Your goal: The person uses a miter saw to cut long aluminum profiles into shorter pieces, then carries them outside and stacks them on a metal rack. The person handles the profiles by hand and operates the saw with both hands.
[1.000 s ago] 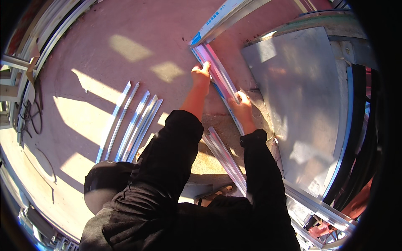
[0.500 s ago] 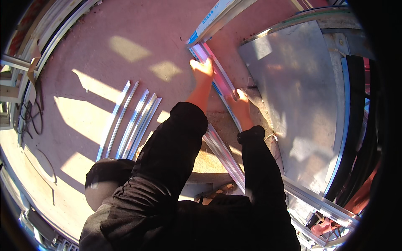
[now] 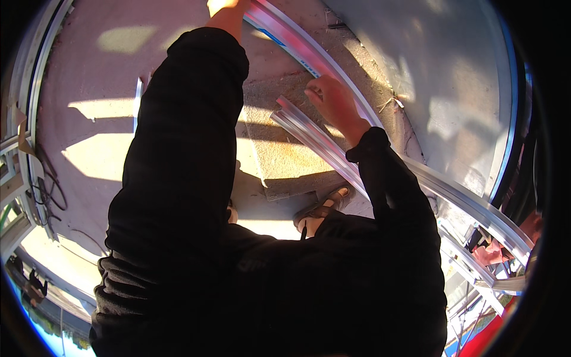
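Observation:
A long, silvery aluminium profile (image 3: 297,40) with a pinkish sheen and a blue label strip slants from the top edge down toward my right forearm. My right hand (image 3: 338,106) is closed at its lower stretch, fingers curled at the near edge; the palm side is hidden. Up at the top edge, my left hand (image 3: 227,5) is beside the profile's upper part, its fingers cut off by the picture. Below the right hand, several shorter aluminium profiles (image 3: 318,143) lie side by side, reaching toward my foot.
A large grey sheet (image 3: 458,89) lies at the right. A metal frame (image 3: 470,199) stands at the lower right. At the far left are a rack of long profiles (image 3: 33,77) and a dark cable (image 3: 50,184). One profile piece (image 3: 138,106) shows past my left sleeve.
My left hand has moved up to the picture's edge. The right hand's fingers have curled in. My view has shifted, and my left arm now covers most of the pieces on the floor.

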Demonstrator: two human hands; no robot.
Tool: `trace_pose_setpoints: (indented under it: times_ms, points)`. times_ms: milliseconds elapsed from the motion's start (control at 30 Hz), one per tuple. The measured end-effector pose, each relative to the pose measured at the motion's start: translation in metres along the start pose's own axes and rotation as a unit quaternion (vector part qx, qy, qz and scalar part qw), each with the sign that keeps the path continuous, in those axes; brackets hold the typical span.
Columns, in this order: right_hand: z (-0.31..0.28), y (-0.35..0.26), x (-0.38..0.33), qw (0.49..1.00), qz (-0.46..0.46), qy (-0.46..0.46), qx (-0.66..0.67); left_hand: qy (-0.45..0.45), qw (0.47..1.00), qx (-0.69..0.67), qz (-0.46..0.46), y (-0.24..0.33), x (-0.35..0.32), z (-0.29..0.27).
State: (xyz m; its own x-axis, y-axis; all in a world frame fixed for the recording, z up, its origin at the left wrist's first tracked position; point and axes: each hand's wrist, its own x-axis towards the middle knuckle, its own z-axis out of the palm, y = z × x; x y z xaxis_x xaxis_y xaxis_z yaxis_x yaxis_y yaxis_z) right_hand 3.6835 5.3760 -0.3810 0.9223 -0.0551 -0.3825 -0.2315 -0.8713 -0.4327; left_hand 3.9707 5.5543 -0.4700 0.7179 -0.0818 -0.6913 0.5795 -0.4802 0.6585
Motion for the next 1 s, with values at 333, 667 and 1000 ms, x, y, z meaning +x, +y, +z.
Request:
trace_pose_setpoints:
  times_ms: [333, 667, 1000]
  points:
    - [0.034, 0.085, -0.133, 0.988, 0.123, -0.094, -0.001, -0.08, 0.971, 0.219, 0.056, 0.012, -0.008, -0.045]
    - [0.029, 0.088, -0.114, 0.99, 0.085, -0.113, 0.009, -0.057, 0.872, 0.485, 0.026, -0.099, -0.077, -0.251]
    - [-0.002, 0.071, -0.085, 0.997, 0.032, -0.065, 0.037, 0.236, 0.883, 0.359, 0.192, -0.337, -0.148, -0.239]
